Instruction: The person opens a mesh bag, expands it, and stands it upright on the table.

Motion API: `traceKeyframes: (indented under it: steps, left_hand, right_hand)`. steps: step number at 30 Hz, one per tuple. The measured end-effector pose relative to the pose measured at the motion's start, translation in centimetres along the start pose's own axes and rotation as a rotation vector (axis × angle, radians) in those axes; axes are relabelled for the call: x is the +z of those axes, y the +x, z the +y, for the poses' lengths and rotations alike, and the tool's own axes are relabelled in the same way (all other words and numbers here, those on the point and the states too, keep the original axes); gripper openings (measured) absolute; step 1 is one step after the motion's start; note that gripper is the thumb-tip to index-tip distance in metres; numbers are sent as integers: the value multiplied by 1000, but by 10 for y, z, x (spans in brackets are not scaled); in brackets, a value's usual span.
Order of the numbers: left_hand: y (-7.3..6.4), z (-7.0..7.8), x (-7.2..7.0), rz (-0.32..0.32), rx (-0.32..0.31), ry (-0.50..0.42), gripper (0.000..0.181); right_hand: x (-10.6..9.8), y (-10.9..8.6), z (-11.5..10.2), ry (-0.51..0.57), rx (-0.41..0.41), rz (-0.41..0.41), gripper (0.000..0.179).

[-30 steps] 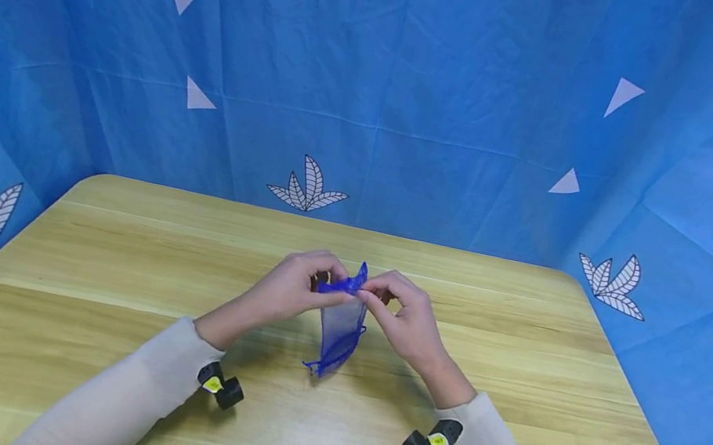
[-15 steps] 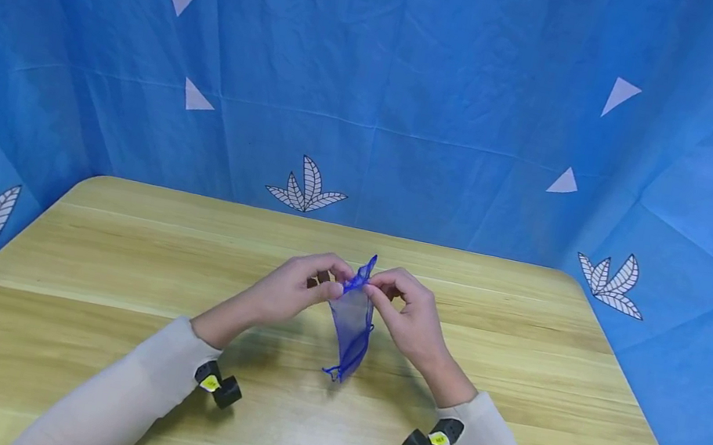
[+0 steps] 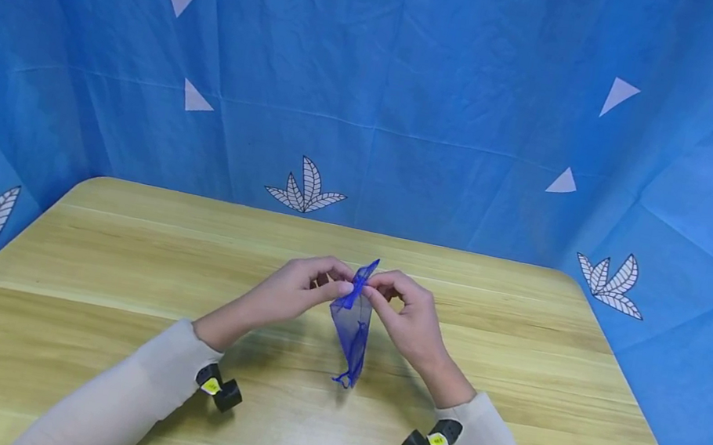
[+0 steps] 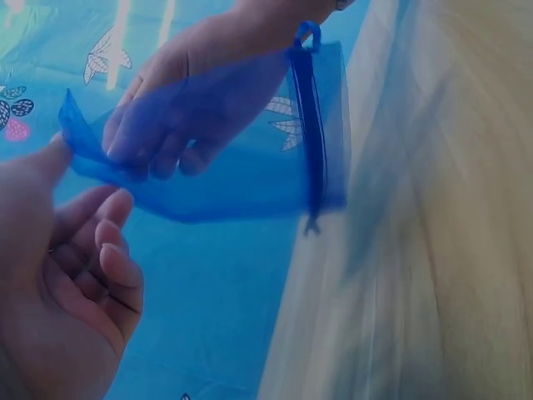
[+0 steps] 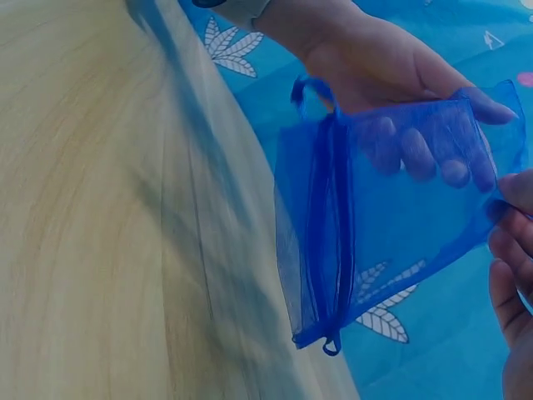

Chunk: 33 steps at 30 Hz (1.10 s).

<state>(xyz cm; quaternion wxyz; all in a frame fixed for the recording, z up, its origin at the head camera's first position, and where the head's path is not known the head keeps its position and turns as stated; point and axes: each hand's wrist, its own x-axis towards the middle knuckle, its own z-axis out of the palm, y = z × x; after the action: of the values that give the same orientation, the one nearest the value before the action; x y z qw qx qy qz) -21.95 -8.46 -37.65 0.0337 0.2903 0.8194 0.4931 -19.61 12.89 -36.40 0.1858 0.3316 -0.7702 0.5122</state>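
A sheer blue organza drawstring bag [image 3: 352, 333] hangs above the table with its corded end down. My left hand [image 3: 298, 288] pinches its upper end between thumb and fingers. From the other side, my right hand [image 3: 405, 314] pinches the same end, its fingertips close to the left ones. In the left wrist view, the right hand [image 4: 196, 108] shows through the mesh of the bag [image 4: 225, 179]. A dark drawstring band [image 5: 331, 225] with small loops crosses the bag in the right wrist view. No contents show through the fabric.
A wooden table [image 3: 143, 256] lies below both hands. Blue cloth [image 3: 464, 98] with white leaf and triangle prints hangs behind it and on both sides. A black wrist camera [image 3: 219, 389] sits on the left sleeve, another camera [image 3: 430, 441] on the right.
The bag's lower end has swung slightly to the right. Its upper end, earlier spread and folded between the fingers, is now gathered narrower and more upright. Both hands have stayed nearly in place.
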Motion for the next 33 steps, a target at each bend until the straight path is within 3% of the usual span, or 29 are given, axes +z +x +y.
traceKeyframes:
  steps: [11,21,33]
  left_hand:
    - [-1,2,6,-13,-12,35,16]
    - [-1,3,3,9,-26,49,14]
    - [0,0,-6,63,8,57,8]
  right_hand:
    - [2,-2,-2,-23,-11,-42,12]
    - [5,-8,36,-24,27,-32,10]
    - [0,-1,24,-43,94,7,8]
